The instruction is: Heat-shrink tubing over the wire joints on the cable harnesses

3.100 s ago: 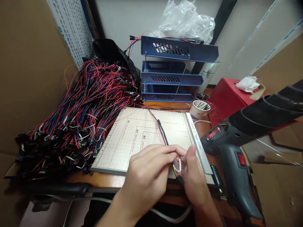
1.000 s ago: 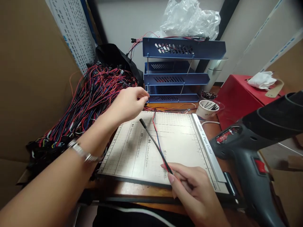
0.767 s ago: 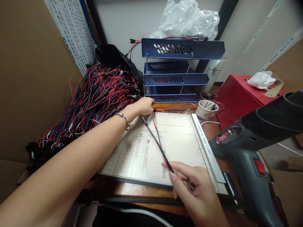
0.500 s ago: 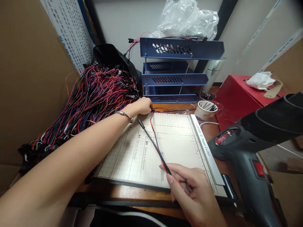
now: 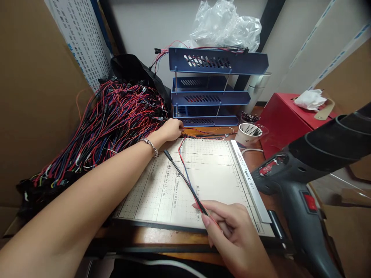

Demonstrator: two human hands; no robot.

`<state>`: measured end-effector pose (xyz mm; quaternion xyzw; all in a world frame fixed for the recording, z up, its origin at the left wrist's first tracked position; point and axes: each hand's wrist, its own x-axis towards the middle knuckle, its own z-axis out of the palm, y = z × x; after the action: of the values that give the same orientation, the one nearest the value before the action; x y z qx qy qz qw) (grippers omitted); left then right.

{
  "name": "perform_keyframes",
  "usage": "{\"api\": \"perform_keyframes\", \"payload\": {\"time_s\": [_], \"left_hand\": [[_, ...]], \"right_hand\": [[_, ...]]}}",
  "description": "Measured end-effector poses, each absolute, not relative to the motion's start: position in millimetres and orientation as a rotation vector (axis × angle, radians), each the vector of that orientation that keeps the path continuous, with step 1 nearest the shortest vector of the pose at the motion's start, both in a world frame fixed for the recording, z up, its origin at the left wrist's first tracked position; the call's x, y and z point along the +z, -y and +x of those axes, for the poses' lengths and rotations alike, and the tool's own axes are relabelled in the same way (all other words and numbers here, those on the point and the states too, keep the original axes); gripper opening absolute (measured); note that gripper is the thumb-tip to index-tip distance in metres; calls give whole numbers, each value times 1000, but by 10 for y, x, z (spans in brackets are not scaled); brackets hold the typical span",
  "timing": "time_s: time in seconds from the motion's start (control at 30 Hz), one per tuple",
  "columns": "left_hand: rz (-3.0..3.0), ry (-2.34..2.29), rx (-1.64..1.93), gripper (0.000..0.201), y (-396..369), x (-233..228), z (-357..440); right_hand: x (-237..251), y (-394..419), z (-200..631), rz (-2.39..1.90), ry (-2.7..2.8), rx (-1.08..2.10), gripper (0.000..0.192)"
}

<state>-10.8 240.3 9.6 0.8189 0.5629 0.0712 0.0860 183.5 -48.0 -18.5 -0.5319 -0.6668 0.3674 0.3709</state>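
Pinching wires (image 5: 188, 181) in your right hand (image 5: 232, 235) | left hand (image 5: 171, 129) closed at far wire ends | next, likely: draw them taut.

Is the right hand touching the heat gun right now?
Apart. The head view shows the right hand pinching a thin wire bundle over the paper cutter, with the cutter's edge and bare desk between it and the heat gun.

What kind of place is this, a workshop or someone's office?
Most likely a small workbench for putting together wire harnesses. A big heap of red, blue and black wires lies on the left, a heat gun stands at the right, and a paper cutter board covers the desk.
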Motion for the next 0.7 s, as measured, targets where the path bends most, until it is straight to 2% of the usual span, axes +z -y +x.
{"api": "perform_keyframes", "payload": {"time_s": [0.27,0.7], "left_hand": [[2497,-1622,253,29,-2270,212,-109],[2450,-1633,-113,33,-2094,489,-127]], "right_hand": [[-250,552,1847,-1390,1703,907,32],[-131,433,1879,-1234,1976,793,26]]}}
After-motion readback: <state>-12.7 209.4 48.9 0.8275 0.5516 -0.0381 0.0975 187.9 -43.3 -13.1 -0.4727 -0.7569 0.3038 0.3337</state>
